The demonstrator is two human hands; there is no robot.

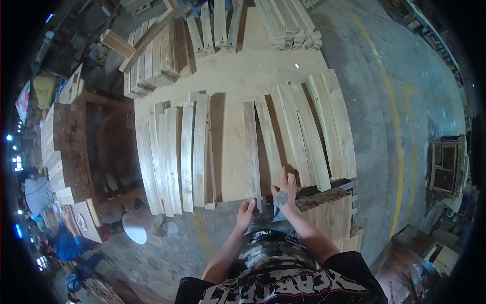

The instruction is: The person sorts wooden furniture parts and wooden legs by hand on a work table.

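My left hand [247,212] is closed around the near end of a narrow wooden plank [252,147], which lies lengthwise on the tabletop. Just to its right, my right hand [286,192] has its fingers apart at the near end of a second plank [269,134]. Whether those fingertips press on the wood is hard to tell. Further right lie several more planks [298,137], some overlapping. A group of planks [187,152] lies side by side on the left, their ends uneven.
The wide pale board table [233,76] carries stacked wood [152,55] at the far left and a bundle of strips [288,25] at the far right. Stacked blocks [329,213] stand beside my right arm. A white bucket [135,227] and a person in blue [71,245] are at left.
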